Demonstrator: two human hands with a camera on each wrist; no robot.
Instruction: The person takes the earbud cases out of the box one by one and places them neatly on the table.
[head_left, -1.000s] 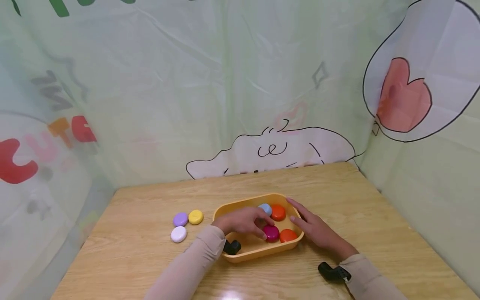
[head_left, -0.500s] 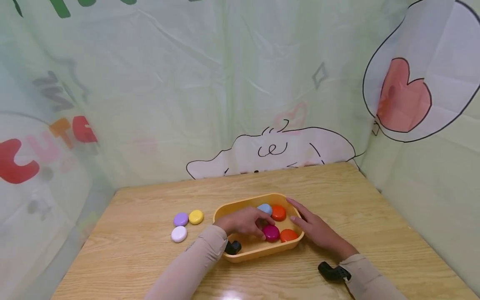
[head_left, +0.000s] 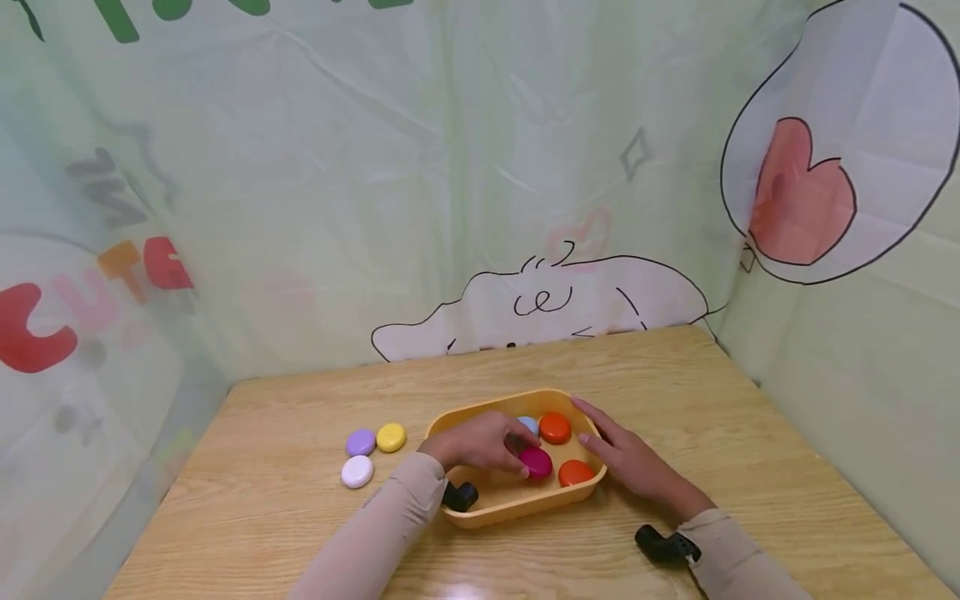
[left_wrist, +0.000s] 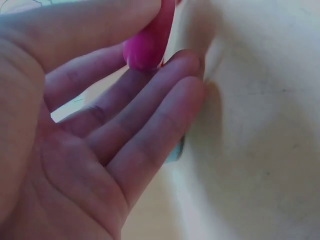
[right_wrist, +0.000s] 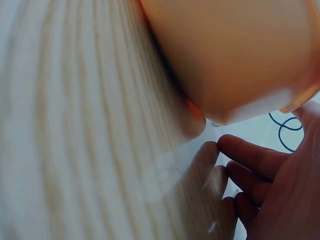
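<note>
In the head view my left hand reaches into an orange-yellow tray. It pinches a magenta rounded disc, also seen as a pink disc between thumb and fingers in the left wrist view. Two orange-red discs lie in the tray: one towards the back, one at the front right. A light blue disc is partly hidden behind my left hand. My right hand rests at the tray's right end, thumb over the rim. Its other fingers lie loosely below the tray wall.
Left of the tray, a purple disc, a yellow disc and a white disc lie grouped on the wooden table. A printed curtain hangs behind the table and along both sides.
The magenta disc, held in my left hand, has shifted slightly left and up, away from the front orange-red disc. My right hand stays at the tray's right end.
</note>
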